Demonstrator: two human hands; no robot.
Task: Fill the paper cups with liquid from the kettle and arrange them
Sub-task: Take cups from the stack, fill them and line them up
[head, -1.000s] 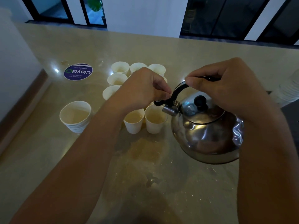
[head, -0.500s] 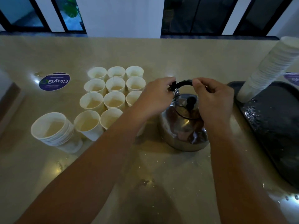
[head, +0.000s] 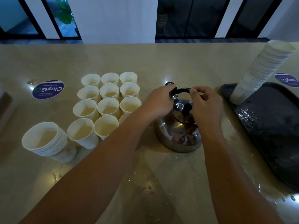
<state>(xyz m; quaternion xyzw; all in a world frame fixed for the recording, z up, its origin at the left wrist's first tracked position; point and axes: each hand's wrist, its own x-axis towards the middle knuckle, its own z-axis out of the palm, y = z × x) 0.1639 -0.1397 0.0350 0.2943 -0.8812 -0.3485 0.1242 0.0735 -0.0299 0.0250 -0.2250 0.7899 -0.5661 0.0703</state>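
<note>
Here I see the beige counter point(head: 161, 62) filling most of the view, wet with scattered droplets near me. On its right edge lies a dark tray point(head: 275, 135), also wet, with a tall leaning stack of white cups point(head: 262, 70) standing on its far end. Left of centre sit the paper cups point(head: 108, 107), packed rim to rim in rows of three, each holding pale liquid (the nearest row is partly hidden behind my left forearm). A short nested stack point(head: 47, 141) stands just beside them at the near left, its top cup filled too. The kettle point(head: 178, 135) rests on the counter between the cups and the tray: round, polished steel, mirror-bright, with a black lid knob and an arched black handle point(head: 183, 90). My left hand point(head: 158, 102) is closed around the handle's left end by the spout, and my right hand point(head: 205, 104) pinches the handle's right end. A round blue sticker point(head: 48, 89) lies far left.
</note>
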